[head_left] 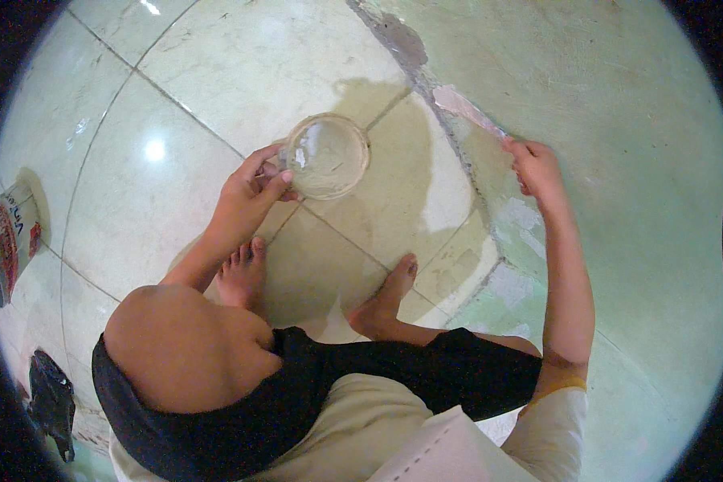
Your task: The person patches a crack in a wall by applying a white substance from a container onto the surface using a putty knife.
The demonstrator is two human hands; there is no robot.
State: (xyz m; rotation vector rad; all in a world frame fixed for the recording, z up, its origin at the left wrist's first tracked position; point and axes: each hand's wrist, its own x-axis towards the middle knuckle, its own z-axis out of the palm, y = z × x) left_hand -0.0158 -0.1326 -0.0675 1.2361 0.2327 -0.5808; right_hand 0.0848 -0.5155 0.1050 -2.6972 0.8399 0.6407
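My left hand (257, 189) grips the side of a round, shallow clear container (327, 155) held above the white floor tiles (193, 80). My right hand (537, 169) is closed round the handle of a long, flat-bladed tool (466, 106), like a scraper, with pale material along its blade. The blade's tip lies at the rough joint between the tiles and a pale green painted surface (635, 201), which carries lighter patches near my right forearm. The container's contents are hard to make out.
A printed bucket (10, 241) stands at the far left, with a crumpled black object (52, 402) below it. My bare feet (241, 277) rest on the tiles under my hands. A cracked, grey strip (398, 40) runs along the edge of the green surface.
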